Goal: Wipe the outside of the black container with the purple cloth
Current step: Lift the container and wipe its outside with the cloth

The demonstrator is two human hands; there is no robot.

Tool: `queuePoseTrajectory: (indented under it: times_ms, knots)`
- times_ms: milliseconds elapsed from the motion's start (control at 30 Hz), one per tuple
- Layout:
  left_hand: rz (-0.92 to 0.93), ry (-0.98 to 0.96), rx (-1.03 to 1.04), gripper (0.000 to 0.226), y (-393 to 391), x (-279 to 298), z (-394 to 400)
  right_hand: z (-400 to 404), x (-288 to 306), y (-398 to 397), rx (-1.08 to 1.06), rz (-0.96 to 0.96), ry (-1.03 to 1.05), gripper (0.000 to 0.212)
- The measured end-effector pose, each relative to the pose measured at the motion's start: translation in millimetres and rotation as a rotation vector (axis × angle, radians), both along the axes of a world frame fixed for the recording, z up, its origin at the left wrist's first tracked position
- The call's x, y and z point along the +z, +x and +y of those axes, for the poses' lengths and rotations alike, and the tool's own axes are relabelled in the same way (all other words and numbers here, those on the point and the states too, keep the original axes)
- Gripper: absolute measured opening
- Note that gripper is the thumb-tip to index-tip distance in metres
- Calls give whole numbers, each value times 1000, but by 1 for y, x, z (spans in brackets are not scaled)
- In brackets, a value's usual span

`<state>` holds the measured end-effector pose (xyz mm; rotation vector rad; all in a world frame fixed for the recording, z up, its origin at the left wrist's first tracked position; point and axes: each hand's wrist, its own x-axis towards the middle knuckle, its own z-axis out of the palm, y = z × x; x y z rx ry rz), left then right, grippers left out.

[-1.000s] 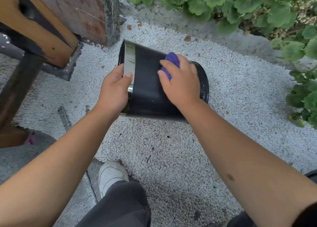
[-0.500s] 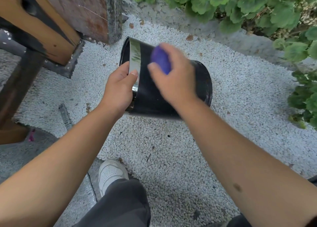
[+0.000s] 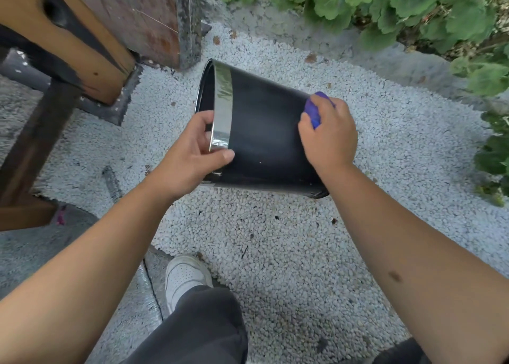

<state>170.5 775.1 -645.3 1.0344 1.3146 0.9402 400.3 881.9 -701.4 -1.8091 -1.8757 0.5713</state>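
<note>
The black container (image 3: 264, 132) lies tilted on its side over white gravel, its mouth with a shiny silver band facing left. My left hand (image 3: 192, 154) grips that silver rim at its near edge, thumb on the outside. My right hand (image 3: 329, 137) holds the bunched purple cloth (image 3: 315, 110) against the container's outer wall close to its base end. Only a small part of the cloth shows between my fingers.
A wooden bench leg (image 3: 63, 47) and a stone block (image 3: 154, 19) stand at the upper left. Green plants (image 3: 399, 8) line the top and right. My white shoe (image 3: 184, 275) and dark trouser leg are below, beside a grey hose (image 3: 113, 182).
My right hand has swept the cloth from the silver-band end rightward to the base end. The container has turned a little in my left hand's grip.
</note>
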Motion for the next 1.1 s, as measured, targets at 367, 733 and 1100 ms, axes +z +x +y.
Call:
queuePoseTrajectory:
  times_ms: [367,733,1100]
  knots:
    - [273,35,33,41,7,17,1,12,39,-10,-47,276,-3,40]
    - [61,-49,347,51,32,38,39,-29,72,-86,333,175,411,36]
    - [32,50,264,24,19,23,33,9,11,7,-37,28,41,39]
